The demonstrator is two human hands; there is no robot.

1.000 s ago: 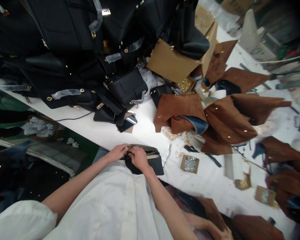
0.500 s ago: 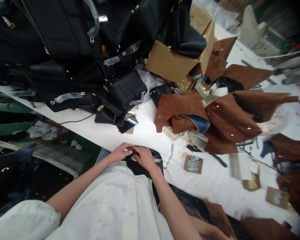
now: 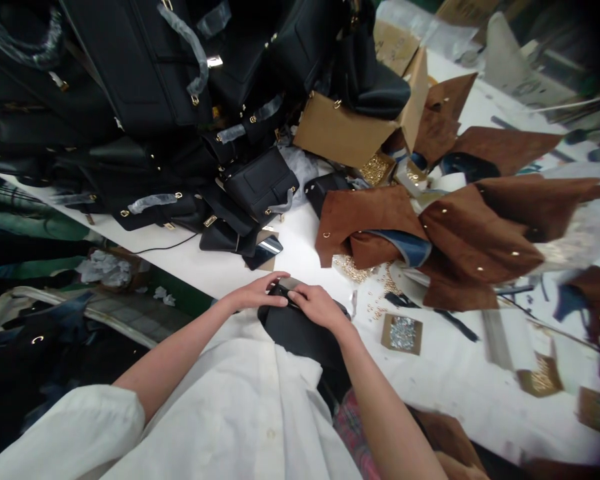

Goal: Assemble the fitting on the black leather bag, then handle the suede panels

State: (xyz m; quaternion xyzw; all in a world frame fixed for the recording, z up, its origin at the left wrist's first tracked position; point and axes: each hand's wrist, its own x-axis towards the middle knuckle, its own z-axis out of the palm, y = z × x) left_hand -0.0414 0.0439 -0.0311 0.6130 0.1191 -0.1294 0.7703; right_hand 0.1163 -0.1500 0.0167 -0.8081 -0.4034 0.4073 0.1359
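On a messy white table (image 3: pixel 260 270): left hand (image 3: pixel 257 293) and right hand (image 3: pixel 320 307) both closed around a small black leather bag (image 3: pixel 300 330).

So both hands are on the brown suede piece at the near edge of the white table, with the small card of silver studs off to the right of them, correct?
Not quite. In the head view the left hand and right hand are on a black bag piece, not brown suede; the brown suede pieces lie farther back on the white table. The card of silver studs does sit to the right of the hands.
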